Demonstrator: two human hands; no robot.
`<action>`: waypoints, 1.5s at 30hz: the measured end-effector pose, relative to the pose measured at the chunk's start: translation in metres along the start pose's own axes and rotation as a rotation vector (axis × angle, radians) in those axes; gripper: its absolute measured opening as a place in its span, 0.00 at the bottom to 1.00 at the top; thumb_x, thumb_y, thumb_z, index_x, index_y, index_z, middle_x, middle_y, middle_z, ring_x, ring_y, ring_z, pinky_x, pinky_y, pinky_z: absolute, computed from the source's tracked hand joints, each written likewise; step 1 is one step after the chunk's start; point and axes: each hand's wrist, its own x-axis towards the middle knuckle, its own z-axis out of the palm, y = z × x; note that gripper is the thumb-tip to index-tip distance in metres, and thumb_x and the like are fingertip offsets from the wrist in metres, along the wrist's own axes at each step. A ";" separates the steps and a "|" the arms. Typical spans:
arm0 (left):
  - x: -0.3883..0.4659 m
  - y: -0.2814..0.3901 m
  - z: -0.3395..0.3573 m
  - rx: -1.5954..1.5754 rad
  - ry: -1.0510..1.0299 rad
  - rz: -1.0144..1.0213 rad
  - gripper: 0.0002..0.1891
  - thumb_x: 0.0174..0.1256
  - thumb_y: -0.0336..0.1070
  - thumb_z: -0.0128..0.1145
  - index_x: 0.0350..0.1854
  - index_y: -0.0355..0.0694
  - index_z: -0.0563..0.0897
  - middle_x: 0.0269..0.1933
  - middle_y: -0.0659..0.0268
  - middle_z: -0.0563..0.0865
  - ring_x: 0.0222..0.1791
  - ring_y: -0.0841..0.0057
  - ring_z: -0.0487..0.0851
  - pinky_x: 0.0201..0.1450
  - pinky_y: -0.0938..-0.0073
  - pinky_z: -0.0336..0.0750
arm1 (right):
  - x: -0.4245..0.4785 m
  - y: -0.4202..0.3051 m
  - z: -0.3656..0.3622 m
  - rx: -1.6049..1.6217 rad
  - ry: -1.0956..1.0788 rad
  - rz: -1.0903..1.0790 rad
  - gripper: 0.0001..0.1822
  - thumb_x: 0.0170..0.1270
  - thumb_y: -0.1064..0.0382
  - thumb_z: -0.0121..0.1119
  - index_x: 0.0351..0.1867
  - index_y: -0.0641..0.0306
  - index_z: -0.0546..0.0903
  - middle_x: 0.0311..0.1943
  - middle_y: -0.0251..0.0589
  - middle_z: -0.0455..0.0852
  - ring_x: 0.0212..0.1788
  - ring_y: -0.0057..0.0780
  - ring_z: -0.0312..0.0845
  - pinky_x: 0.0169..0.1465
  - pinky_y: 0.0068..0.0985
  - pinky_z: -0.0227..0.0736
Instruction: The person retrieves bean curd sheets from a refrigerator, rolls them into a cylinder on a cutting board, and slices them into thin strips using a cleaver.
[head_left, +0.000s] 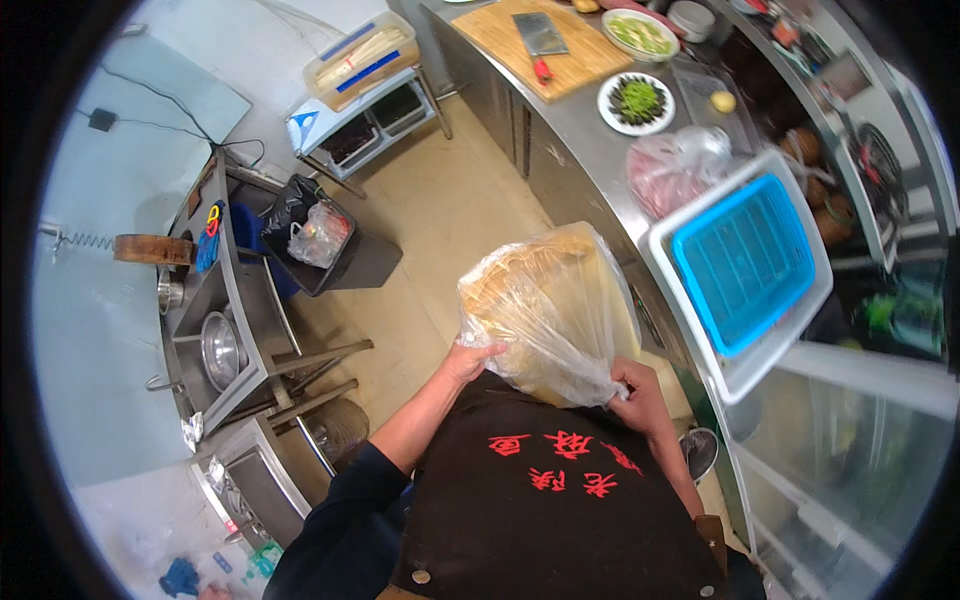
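Note:
A large clear plastic bag (551, 330) hangs in front of my dark apron (540, 532), which bears red writing. Inside it is a folded mass of thin, yellowish sheet-like food (581, 274); I cannot tell which food. My left hand (469, 361) grips the left edge of the bag, thumb on top. On the other side, my right hand (637, 391) pinches the gathered plastic near the lower right corner. The film is stretched and creased between both hands. Part of the bag's underside is hidden.
A steel counter (574, 161) runs along my right, bearing a white tub (731, 379) with a blue basket (742, 262), a cleaver (540, 37) on a cutting board (480, 22), and plated food (636, 103). Leftward stand a trash bin (367, 262) and a steel shelf unit (251, 315).

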 end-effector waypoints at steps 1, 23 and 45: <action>0.017 0.016 -0.003 0.019 0.038 -0.004 0.39 0.53 0.20 0.72 0.70 0.37 0.70 0.61 0.59 0.82 0.63 0.63 0.79 0.67 0.58 0.75 | 0.027 0.008 -0.002 0.000 0.005 -0.009 0.09 0.48 0.73 0.63 0.30 0.65 0.73 0.25 0.40 0.71 0.26 0.31 0.69 0.31 0.26 0.62; 0.541 0.399 0.067 0.196 -0.038 0.065 0.32 0.68 0.47 0.65 0.66 0.29 0.72 0.55 0.57 0.84 0.52 0.69 0.85 0.54 0.66 0.81 | 0.605 -0.033 -0.088 0.233 0.529 0.068 0.06 0.57 0.75 0.63 0.35 0.67 0.79 0.25 0.27 0.76 0.28 0.13 0.67 0.32 0.17 0.65; 0.690 0.565 0.134 1.498 -0.340 0.506 0.09 0.55 0.33 0.73 0.35 0.40 0.85 0.28 0.64 0.83 0.26 0.71 0.84 0.30 0.70 0.77 | 0.834 0.020 -0.129 0.306 0.299 0.443 0.10 0.66 0.62 0.66 0.43 0.65 0.83 0.27 0.32 0.82 0.27 0.21 0.78 0.32 0.24 0.74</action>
